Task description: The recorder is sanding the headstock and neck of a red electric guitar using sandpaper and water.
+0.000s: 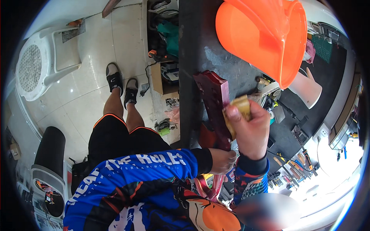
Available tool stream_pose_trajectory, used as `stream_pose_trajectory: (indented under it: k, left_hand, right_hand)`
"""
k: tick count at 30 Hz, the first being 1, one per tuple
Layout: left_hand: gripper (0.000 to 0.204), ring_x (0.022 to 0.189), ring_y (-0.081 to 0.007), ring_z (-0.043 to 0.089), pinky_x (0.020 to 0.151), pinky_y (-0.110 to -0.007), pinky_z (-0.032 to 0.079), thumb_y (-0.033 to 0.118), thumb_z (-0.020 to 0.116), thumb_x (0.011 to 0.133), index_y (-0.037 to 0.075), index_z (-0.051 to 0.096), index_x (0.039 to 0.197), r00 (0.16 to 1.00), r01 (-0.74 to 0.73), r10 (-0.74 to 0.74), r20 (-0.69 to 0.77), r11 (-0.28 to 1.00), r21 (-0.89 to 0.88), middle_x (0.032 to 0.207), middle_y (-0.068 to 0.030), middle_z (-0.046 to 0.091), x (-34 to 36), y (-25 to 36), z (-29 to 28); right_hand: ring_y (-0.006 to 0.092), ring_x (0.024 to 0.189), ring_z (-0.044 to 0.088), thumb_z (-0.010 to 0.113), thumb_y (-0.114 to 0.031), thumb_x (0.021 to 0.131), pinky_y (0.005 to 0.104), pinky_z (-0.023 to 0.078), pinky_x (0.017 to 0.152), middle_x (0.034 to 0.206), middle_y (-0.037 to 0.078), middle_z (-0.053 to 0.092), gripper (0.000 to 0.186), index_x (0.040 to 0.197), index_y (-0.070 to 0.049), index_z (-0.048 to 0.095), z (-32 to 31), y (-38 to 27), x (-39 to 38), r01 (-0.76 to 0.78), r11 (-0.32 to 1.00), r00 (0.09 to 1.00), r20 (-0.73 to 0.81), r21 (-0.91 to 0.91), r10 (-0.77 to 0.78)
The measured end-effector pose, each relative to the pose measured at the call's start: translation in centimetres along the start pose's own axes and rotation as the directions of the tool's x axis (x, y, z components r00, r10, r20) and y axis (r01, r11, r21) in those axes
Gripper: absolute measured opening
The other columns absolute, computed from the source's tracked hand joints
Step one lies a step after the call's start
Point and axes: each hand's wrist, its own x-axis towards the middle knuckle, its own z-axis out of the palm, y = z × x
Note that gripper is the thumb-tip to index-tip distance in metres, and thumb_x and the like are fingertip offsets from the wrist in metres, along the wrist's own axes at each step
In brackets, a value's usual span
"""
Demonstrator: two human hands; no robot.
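Note:
My left hand [222, 161] is closed around the narrow part of a dark red guitar neck [213, 101], below its headstock. Small holes show along the headstock, whose far end lies over the dark workbench. In my right hand [252, 129] a folded yellow-tan piece of sandpaper [241, 107] is pinched between thumb and fingers. It rests against the right edge of the headstock. More glossy red wood [210, 190] shows below my left hand, partly hidden by my sleeves.
A large orange plastic vessel [256, 42] stands on the dark workbench [190, 46], beyond the headstock. Several hand tools [295, 165] lie to the right. Down left are a white plastic stool [32, 69], a black cylindrical bin [52, 148] and a cardboard box [158, 79].

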Motion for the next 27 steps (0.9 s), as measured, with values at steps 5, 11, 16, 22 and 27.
stream_pose_trajectory:
  k: [5, 11, 16, 22, 27]
  left_hand:
    - [0.02, 0.091, -0.0196, 0.062, 0.093, -0.04, 0.039, 0.027, 0.057, 0.085, 0.013, 0.071, 0.079, 1.0, 0.0, 0.0, 0.001, 1.0, -0.024, 0.08, 0.0026, 0.068, -0.1, 0.1, 0.3]
    - [0.019, 0.106, -0.0185, 0.059, 0.093, -0.039, 0.04, 0.029, 0.056, 0.087, 0.017, 0.07, 0.093, 0.99, -0.053, 0.041, 0.137, 0.995, 0.088, 0.095, 0.0023, 0.068, 0.2, 0.3, 0.0]
    - [0.023, 0.102, -0.018, 0.059, 0.092, -0.037, 0.038, 0.029, 0.057, 0.085, 0.017, 0.072, 0.099, 0.979, -0.053, 0.023, 0.205, 0.989, 0.141, 0.098, 0.0057, 0.068, 0.4, 0.2, -0.7]
    - [0.022, 0.108, -0.0195, 0.059, 0.098, -0.039, 0.036, 0.029, 0.058, 0.085, 0.016, 0.072, 0.096, 0.981, -0.049, 0.021, 0.192, 0.988, 0.146, 0.1, 0.0053, 0.069, 0.2, 0.2, -0.6]
    - [0.024, 0.112, -0.0208, 0.06, 0.107, -0.045, 0.034, 0.029, 0.057, 0.086, 0.015, 0.073, 0.098, 0.974, -0.051, 0.019, 0.224, 0.989, 0.14, 0.102, 0.0044, 0.069, 0.4, 0.4, -0.5]
  right_hand:
    - [0.0051, 0.074, 0.059, 0.076, -0.034, 0.091, 0.0242, 0.049, 0.068, 0.084, 0.001, 0.07, 0.037, 0.097, 0.001, 0.07, 0.3, -0.1, 2.6, 0.313, 0.91, 0.941, 0.041, 0.272, -0.337]
    - [0.0061, 0.077, 0.06, 0.072, -0.03, 0.094, 0.0232, 0.048, 0.071, 0.086, 0.001, 0.069, 0.032, 0.099, 0.001, 0.068, -1.9, 4.1, -1.2, 0.141, 0.98, 0.986, 0.072, 0.139, -0.152]
    - [0.007, 0.08, 0.061, 0.066, -0.024, 0.098, 0.0224, 0.046, 0.073, 0.094, 0.002, 0.068, 0.028, 0.109, 0.001, 0.064, -3.2, 4.8, -1.5, 0.168, 0.915, 0.981, 0.03, 0.368, -0.192]
    - [0.0051, 0.076, 0.062, 0.075, -0.023, 0.092, 0.0218, 0.05, 0.068, 0.089, 0.002, 0.071, 0.03, 0.107, 0.002, 0.067, -1.7, 2.8, 0.6, 0.139, 0.93, 0.969, 0.148, 0.341, -0.2]
    - [0.0051, 0.083, 0.061, 0.074, -0.02, 0.093, 0.0227, 0.049, 0.076, 0.094, 0.001, 0.07, 0.029, 0.112, 0.001, 0.066, -1.8, 3.9, -0.9, 0.048, 0.978, 0.986, 0.146, 0.205, -0.079]
